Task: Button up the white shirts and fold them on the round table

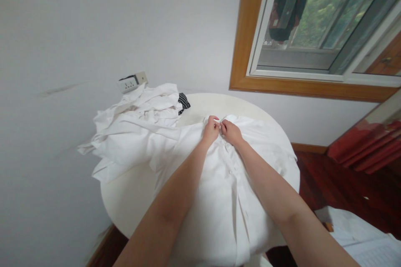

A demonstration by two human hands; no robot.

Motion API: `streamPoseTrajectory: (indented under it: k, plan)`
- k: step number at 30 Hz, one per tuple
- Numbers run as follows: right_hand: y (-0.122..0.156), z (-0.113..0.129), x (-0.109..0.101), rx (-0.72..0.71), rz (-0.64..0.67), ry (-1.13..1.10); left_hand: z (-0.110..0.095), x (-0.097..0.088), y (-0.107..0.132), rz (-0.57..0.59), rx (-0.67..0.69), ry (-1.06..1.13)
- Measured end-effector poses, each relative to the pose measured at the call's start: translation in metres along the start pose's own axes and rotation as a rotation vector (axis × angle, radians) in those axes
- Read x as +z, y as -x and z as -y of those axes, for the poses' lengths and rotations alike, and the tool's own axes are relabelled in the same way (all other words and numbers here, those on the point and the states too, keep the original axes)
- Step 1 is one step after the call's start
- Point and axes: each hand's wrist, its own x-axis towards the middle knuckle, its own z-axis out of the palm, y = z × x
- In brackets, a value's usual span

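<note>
A white button-up shirt [203,200] lies spread over the round white table [125,200], its front placket running down toward me. Up at the collar end, my left hand [212,128] pinches the cloth on the left side of the front opening. Close beside it, my right hand [231,132] is closed on the other side of the opening, fingertips nearly meeting the left ones. Whether a button sits between the fingers is too small to make out. Below the hands the placket hangs partly apart.
Crumpled white clothes [140,108] are heaped at the table's left, with a black striped cloth [184,103] beside them. Behind stand the wall with a power socket [128,84] and a wood-framed window [244,81]. A red curtain [366,146] hangs right; papers [372,250] lie lower right.
</note>
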Motion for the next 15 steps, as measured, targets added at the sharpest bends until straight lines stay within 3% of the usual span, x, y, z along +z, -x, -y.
streamPoseTrajectory:
  k: [5,15]
  plan:
    - [-0.004,-0.0092,0.0054,-0.016,-0.059,-0.178,-0.0035,0.0002,0.0019,-0.003,0.057,-0.062]
    - [-0.0052,-0.0099,0.0062,0.116,-0.174,-0.427,-0.0062,-0.0009,0.0004,-0.001,0.125,-0.141]
